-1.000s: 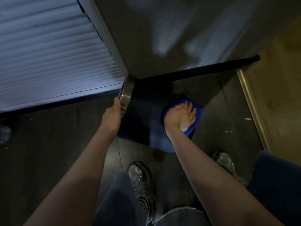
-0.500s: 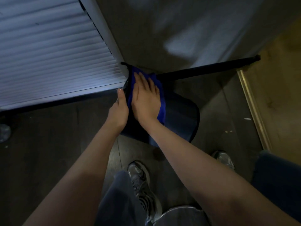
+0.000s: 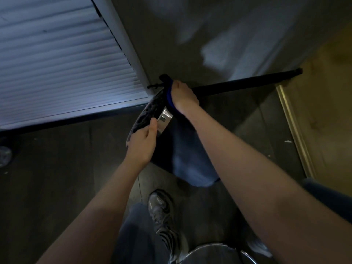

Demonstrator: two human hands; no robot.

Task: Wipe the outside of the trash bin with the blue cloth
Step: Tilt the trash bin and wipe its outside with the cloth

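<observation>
A white louvered door (image 3: pixel 57 63) fills the left. On the dark floor (image 3: pixel 57 187) a tilted dark trash bin (image 3: pixel 188 159) leans. The left hand (image 3: pixel 143 143) grips its metal rim (image 3: pixel 164 119). The right hand (image 3: pixel 183 98), fingers curled, presses the blue cloth (image 3: pixel 170 98) against the bin's top edge.

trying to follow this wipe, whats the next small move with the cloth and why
Probably drag the blue cloth back down the trash bin side. The right hand holds it at the rim, the left hand grips the rim, steadying the tilted bin.
</observation>
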